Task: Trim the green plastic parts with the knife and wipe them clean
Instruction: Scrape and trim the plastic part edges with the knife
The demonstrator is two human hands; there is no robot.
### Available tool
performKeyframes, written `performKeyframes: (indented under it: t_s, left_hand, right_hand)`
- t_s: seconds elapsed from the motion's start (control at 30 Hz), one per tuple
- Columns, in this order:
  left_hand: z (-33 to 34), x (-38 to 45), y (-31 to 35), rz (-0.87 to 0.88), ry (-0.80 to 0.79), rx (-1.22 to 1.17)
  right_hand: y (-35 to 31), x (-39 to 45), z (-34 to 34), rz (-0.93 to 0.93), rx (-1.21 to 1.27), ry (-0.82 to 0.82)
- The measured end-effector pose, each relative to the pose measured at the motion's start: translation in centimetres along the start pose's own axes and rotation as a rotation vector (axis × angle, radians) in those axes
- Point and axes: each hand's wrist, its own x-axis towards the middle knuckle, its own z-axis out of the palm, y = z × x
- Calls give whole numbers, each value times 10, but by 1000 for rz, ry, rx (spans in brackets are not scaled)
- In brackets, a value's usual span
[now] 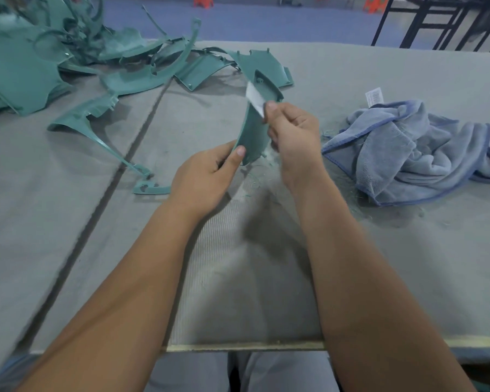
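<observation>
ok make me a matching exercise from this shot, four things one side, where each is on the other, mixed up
Things:
1. blade
2. held part
3. cloth
4. parts pile

Places:
A. crumpled on the table, right
B. heaped on the table, far left
C. gripped at its lower end by the left hand
D. pinched in the right hand

Pairs: 1-D, 2-C, 3-A, 4-B

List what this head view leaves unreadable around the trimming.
- Knife: only a pale, motion-blurred blade shows; the right hand hides its handle.
- Green part: where the blade meets it is blurred; its near end sits behind the left hand.
- Cloth label: print too small to read.
- Pile of green parts: cut off by the left and top edges.
</observation>
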Motion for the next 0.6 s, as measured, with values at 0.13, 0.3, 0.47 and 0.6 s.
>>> performKeyframes:
  t_s: [0.13, 0.3, 0.47, 0.6]
  left_hand:
    - [1, -3, 0, 5, 16, 73]
    - [-1, -4, 4, 41, 61, 190]
    - [-3, 1, 7, 131, 80, 317]
    - [-2, -1, 3, 89, 49, 275]
  right_hand:
    - [-3, 8, -12, -21, -61, 76]
    - [-6, 3, -24, 21, 6, 39]
    - [-4, -5, -23, 66, -135, -171]
    - [-2, -9, -15, 22, -236, -255]
